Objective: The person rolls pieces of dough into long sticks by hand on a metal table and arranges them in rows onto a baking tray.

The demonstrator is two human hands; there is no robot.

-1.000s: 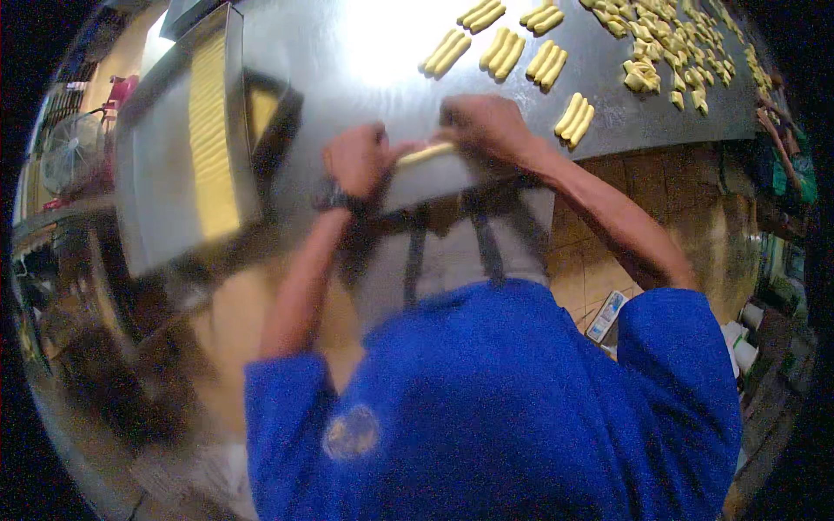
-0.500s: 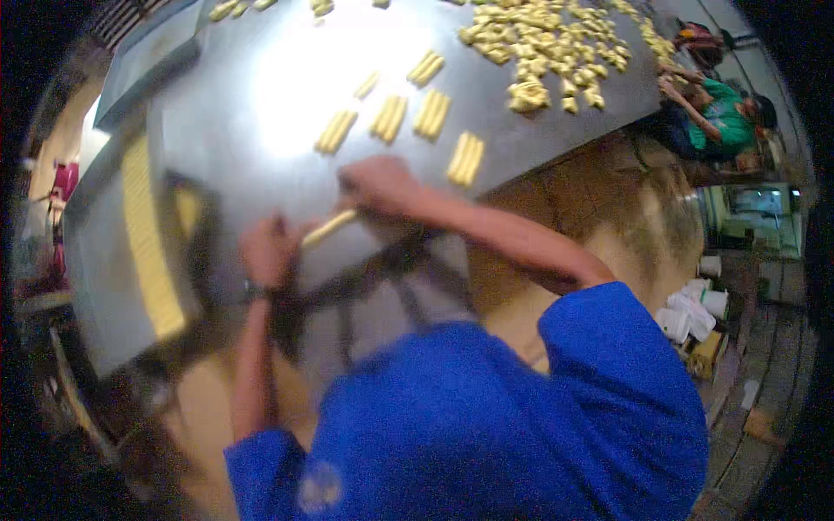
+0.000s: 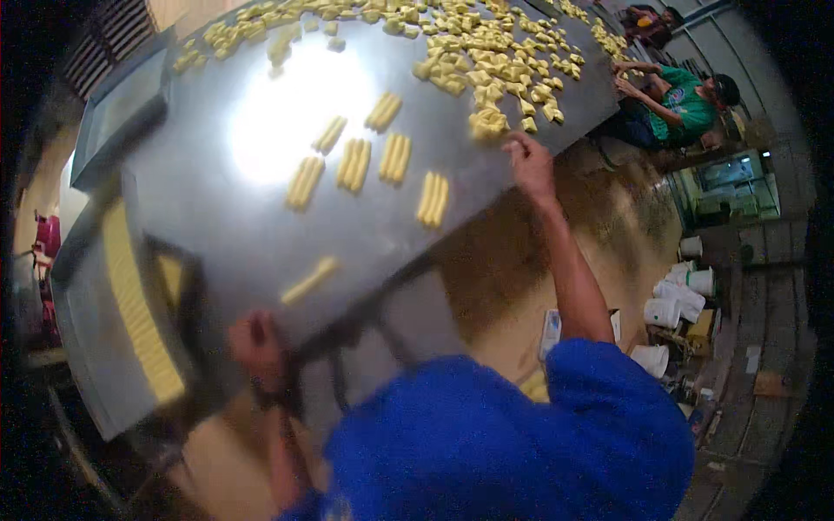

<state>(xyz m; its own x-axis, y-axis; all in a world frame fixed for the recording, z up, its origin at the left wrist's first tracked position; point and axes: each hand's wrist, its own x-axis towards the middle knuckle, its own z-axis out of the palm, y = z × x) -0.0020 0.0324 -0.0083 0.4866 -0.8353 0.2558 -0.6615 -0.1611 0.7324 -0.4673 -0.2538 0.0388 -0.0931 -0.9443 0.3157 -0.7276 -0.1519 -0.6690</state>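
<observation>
My left hand is blurred at the table's near edge, fingers curled; what it holds, if anything, I cannot make out. A single dough stick lies just above and right of it. My right hand reaches out, fingers bent and apart, nothing visible in them, just short of a heap of cut dough pieces. Between my hands and farther back, several groups of short dough sticks lie side by side on the steel table.
At left stand a metal tray with a long row of dough and another tray. Many dough pieces spread along the far table. A co-worker in green works at the right, another person beyond. White buckets stand on the floor at right.
Both hands have left the dough stick, which now lies alone on the table. My right hand has moved rightward to the heap; my left has dropped lower. The view has shifted.
</observation>
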